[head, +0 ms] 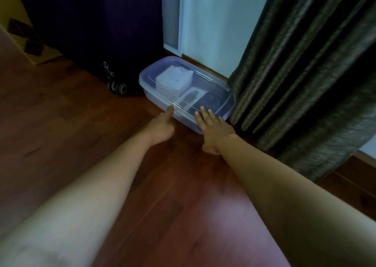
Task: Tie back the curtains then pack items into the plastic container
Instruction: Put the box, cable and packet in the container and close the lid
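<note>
Two hands meet the container (184, 119) along its near long side. The left hand (162, 125) comes in thumb-up, with the thumb tip laid against the near rim of the lid (150, 73). Its fingers are hidden under the hand, so I cannot tell whether they curl round the wall or hang free. The right hand (213, 124) lies flat and relaxed, its fingers (203, 112) straight and a little spread, with the tips resting on the lid's near edge and nothing in its grasp. Both bare forearms stretch back towards the camera across the floor (71, 114), which is dark reddish wood. The container is clear plastic with the lid on. It sits on the floor with its far side close to the pale wall (213, 22) and skirting. Through the lid show a white box (175, 79) at the left end, a pale flat item with a dark centre (191, 97) in the middle, and something dark (214, 101) at the right end, too blurred to name. A dark curtain (305, 73) hangs in heavy folds down to the floor at the container's right end, so close that contact cannot be judged. Just left of the container stands a dark suitcase (91, 22) on its wheels, and farther left is a tan carton (24, 38) with dark diamond marks.
</note>
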